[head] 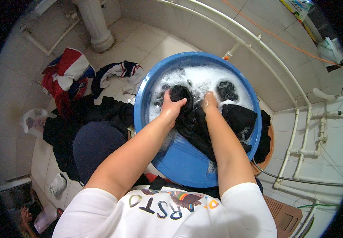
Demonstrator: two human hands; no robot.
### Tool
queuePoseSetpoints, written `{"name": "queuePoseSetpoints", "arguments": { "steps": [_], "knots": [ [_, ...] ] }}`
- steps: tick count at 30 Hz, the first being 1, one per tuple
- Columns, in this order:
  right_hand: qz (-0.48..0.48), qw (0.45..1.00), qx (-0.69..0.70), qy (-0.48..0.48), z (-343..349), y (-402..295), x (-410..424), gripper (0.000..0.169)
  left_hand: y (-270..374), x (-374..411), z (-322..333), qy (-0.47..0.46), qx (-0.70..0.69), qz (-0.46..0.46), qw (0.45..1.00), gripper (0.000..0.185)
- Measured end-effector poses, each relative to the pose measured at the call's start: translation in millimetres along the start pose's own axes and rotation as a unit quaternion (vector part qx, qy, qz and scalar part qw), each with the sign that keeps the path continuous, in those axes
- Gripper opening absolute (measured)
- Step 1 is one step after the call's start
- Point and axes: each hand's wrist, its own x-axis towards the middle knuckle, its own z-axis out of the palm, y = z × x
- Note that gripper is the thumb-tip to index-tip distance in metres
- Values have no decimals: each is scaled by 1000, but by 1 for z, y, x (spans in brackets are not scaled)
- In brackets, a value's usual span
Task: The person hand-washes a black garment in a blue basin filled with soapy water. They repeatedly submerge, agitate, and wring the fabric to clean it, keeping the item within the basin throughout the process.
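Observation:
A large blue plastic basin (183,160) stands before me, holding sudsy water with white foam (195,73). My left hand (171,109) grips a bunched part of a wet black garment (182,96), thumb and fingers spread around the wad. My right hand (210,101) dips into the foam beside it; its fingers are hidden, so whether it grips cloth is unclear. The black cloth stretches down between my forearms over the basin's near wall. More black fabric (239,117) lies on the right side of the water, and a dark lump (227,90) pokes through the suds.
Black clothes (106,111) are heaped left of the basin, near a red, white and blue garment (73,68) and a white-and-navy one (118,73). An orange tub (266,157) with black cloth sits at right. White pipes (293,134) line the wall; a brown washboard (283,214) lies lower right.

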Motion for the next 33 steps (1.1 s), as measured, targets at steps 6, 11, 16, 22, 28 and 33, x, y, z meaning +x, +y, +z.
{"name": "queuePoseSetpoints", "arguments": {
  "steps": [6, 11, 16, 22, 28, 33],
  "knots": [
    [-314, 924, 220, -11, -61, -110, -116, 23, -16, 33, -8, -23, -22, 108, 994, 59],
    [-506, 851, 134, 47, -68, -149, -189, 15, -3, 23, -14, -133, -214, -95, 963, 50],
    [-421, 891, 64, 157, -50, -132, -161, 24, -7, 8, 3, -99, -198, -70, 973, 22],
    [-63, 993, 95, 42, -57, -108, -96, 46, -12, 2, 2, -133, -157, -111, 972, 29],
    [-104, 980, -149, -80, -64, -88, -88, 82, -14, 17, -11, 64, -177, 9, 982, 45],
    [30, 967, -247, -46, -59, -110, -89, 59, -24, 25, -12, 14, -59, 60, 996, 53]
  ]
}}
